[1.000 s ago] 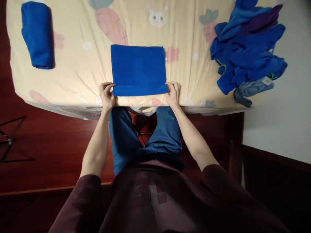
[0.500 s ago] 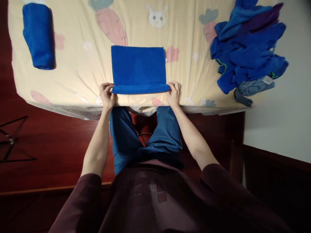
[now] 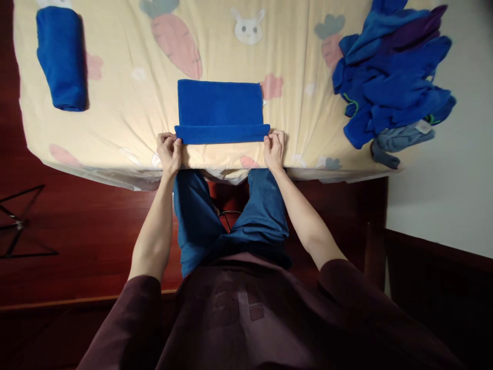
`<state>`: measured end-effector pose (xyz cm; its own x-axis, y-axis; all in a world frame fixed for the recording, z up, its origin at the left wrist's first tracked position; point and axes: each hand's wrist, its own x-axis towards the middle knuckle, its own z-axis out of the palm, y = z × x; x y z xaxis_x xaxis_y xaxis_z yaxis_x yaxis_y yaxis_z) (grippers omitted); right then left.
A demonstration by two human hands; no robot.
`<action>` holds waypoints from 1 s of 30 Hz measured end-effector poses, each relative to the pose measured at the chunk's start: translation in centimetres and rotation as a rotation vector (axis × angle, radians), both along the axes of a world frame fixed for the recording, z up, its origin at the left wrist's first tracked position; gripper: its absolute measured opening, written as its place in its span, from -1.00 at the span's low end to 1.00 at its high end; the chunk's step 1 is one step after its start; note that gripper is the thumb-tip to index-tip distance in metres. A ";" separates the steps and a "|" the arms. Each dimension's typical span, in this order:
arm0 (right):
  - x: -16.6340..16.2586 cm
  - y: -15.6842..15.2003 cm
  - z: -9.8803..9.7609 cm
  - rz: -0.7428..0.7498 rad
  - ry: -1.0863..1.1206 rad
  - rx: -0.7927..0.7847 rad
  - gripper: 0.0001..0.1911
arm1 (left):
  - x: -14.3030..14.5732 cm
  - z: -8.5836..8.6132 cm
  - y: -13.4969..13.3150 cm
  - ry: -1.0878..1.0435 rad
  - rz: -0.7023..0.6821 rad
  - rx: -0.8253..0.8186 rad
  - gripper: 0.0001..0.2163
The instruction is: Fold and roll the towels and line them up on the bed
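Observation:
A blue towel [image 3: 220,103] lies before me on the patterned sheet, its near edge turned over into a flat band that runs its full width. My left hand [image 3: 169,151] pinches the left end of that band between thumb and fingers. At the opposite end, my right hand [image 3: 274,149] pinches the band's right corner. Both wrists rest close to the near edge of the bed. A small white tag shows at the towel's right side. The underside of the fold is hidden.
To the far left lies a rolled blue cloth [image 3: 61,59]. A loose heap of blue and purple cloths [image 3: 396,77] sits at the right, near a pale wall [image 3: 442,180]. The sheet [image 3: 123,118] hangs over the bed's near edge. Black stand legs [image 3: 19,226] show on the floor at left.
The turned-over band at the towel's near side has become wider, and the flat part beyond it is shorter. The towel's far edge has come slightly nearer. Both hands have barely moved.

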<state>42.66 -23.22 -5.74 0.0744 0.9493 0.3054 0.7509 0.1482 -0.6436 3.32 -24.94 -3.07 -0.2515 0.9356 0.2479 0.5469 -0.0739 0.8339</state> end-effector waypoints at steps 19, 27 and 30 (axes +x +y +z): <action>-0.9 -0.6 0.9 -0.080 0.053 -0.043 -0.72 | 0.4 -0.1 0.1 0.006 0.106 0.006 -0.62; -1.1 -0.6 1.1 -0.113 0.038 -0.046 -0.70 | 0.3 -0.4 0.1 -0.069 0.079 -0.006 -0.62; -1.3 -0.6 1.4 -0.106 0.025 -0.044 -0.68 | 0.2 -0.6 0.1 -0.047 0.079 0.004 -0.63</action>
